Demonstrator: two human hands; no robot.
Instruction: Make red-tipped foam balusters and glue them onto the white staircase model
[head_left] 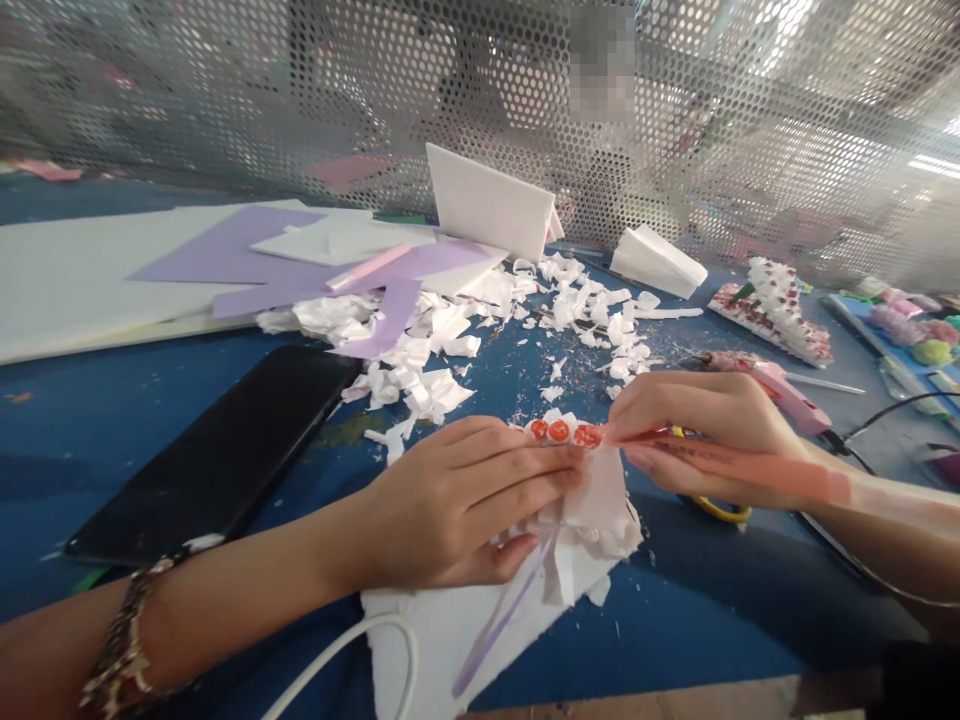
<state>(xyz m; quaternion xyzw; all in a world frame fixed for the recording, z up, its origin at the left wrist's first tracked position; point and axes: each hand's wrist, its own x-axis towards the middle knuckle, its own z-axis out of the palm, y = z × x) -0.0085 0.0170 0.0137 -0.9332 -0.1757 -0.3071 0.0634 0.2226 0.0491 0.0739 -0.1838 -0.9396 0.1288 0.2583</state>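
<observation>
In the head view my left hand (465,500) lies with its fingers stretched out across a small white folded piece (600,490), pressing it down. Along the top edge of that piece run red round spots (558,430) with white streaks. My right hand (705,430) pinches a long orange marker (720,465) with lettering on its barrel. Its tip meets the rightmost red spot, though my fingers partly cover it. Beneath the piece is a white sheet (420,640) with a thin purple strip (502,620) lying on it.
A black phone (225,450) rests at the left. White paper scraps (435,370) litter the blue table (675,600). White and purple sheets (247,250) are stacked behind. A pink glue gun (787,395), yellow-handled scissors (720,510) and a white cable (360,630) lie near my hands.
</observation>
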